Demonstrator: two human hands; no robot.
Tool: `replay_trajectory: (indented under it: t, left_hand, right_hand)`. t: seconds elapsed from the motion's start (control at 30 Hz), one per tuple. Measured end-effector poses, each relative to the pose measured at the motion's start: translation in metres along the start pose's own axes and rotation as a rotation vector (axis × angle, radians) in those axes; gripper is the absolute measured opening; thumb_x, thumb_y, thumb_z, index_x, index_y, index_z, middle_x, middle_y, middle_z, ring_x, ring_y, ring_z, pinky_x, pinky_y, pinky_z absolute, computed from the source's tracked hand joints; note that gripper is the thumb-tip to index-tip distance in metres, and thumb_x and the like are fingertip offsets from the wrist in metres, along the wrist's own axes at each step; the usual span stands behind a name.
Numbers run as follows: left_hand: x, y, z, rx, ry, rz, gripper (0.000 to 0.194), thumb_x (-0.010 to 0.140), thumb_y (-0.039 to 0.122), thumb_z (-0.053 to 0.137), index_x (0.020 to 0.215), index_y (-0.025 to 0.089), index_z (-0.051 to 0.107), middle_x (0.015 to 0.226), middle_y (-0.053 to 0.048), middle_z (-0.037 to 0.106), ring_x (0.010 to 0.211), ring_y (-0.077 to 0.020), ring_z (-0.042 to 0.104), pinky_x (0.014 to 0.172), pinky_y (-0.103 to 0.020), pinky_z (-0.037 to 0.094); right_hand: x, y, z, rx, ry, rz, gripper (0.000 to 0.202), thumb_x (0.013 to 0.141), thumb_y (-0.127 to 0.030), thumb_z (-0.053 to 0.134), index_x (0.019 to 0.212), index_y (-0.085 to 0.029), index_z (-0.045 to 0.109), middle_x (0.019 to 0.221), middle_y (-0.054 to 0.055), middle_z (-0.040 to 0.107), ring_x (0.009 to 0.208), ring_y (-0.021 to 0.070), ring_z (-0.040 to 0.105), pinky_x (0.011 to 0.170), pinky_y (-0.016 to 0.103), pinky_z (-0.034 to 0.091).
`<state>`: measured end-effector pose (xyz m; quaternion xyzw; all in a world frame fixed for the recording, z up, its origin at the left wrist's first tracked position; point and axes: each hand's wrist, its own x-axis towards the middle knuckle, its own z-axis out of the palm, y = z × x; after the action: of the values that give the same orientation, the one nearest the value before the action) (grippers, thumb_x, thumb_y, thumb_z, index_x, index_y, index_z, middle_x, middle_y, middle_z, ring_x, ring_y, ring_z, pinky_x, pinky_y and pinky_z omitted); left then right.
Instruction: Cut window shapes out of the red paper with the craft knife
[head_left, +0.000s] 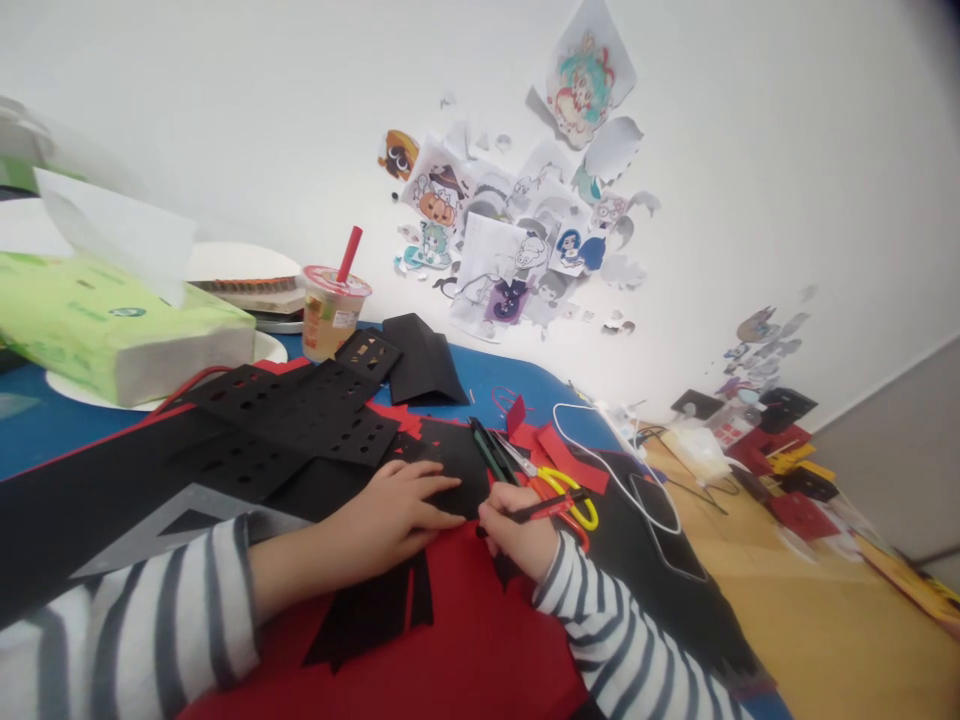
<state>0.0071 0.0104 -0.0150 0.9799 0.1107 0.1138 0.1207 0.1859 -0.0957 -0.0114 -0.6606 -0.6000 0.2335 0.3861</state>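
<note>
The red sheet [495, 650] lies nearest, at bench centre, with black cut pieces [367, 620] on it. It appears light, thin and flexible, and probably creases or tears easily; support it flat, with spread fingers close to the working point. Left grip [394, 515]: unclenched, fingers extended, fingertips at the sheet's far edge. Right grip [521, 530]: pinching a slim pen-like tool [551, 505], likely light and rigid, best held near its tip. Beyond: scissors [551, 476], then black punched sheets [322, 410].
</note>
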Motion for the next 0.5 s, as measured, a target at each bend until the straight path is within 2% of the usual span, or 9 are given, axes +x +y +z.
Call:
replay_trajectory:
  t: [0.17,0.37,0.5]
  left_hand:
    - [-0.0003,0.0009,-0.0003,-0.009,0.0,-0.007,0.043,0.084,0.015,0.052,0.115,0.043,0.063,0.138,-0.002,0.053,0.127,-0.0337,0.041,0.097,-0.053,0.031]
    - [0.0,0.0026,-0.0024,-0.015,-0.04,-0.026,0.042,0.085,0.016,0.051,0.115,0.043,0.062,0.14,0.0,0.05,0.129,-0.0344,0.038,0.098,-0.054,0.029]
    - [-0.0002,0.0012,-0.0016,-0.021,-0.03,-0.021,0.042,0.086,0.017,0.05,0.116,0.044,0.061,0.14,0.0,0.05,0.13,-0.0345,0.038,0.098,-0.056,0.029]
  right_hand:
    - [0.0012,0.0002,0.0003,-0.006,0.057,0.009,0.029,0.079,-0.025,0.047,0.053,-0.022,0.036,0.042,-0.005,0.047,0.041,0.01,0.048,0.043,0.02,0.036]
    - [0.002,0.0016,0.0003,-0.021,0.047,0.0,0.027,0.075,-0.025,0.049,0.051,-0.022,0.038,0.042,-0.005,0.048,0.04,0.0099,0.046,0.043,0.02,0.035]
    - [0.0019,0.0012,0.0005,-0.021,0.069,0.008,0.028,0.078,-0.026,0.045,0.052,-0.023,0.035,0.041,-0.005,0.046,0.04,0.0101,0.046,0.042,0.02,0.034]
